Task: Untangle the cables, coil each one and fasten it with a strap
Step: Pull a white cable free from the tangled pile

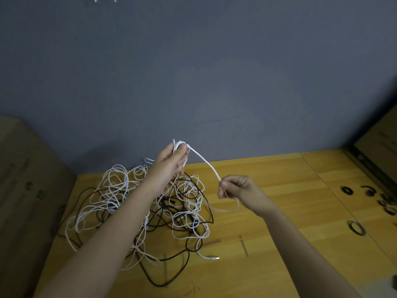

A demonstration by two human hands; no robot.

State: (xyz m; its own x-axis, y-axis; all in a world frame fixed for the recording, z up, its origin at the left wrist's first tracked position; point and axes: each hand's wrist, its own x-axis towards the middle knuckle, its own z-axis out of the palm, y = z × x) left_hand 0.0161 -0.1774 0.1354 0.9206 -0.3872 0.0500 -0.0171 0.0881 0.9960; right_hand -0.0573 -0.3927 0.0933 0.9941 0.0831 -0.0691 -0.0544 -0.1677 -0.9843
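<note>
Here, a thin white cable (205, 163) is stretched between two raised hands.
The left hand (171, 160) has its grip closed round a small coil of it; the right hand (234, 189) pinches it lower down. Below lies a tangle of white and black cables (148, 209) on the wooden tabletop (279, 186), with black straps (356, 227) well apart at right. No writing is legible.

Cables (137, 207) left on table (279, 190) (straps (356, 227) right).
</note>
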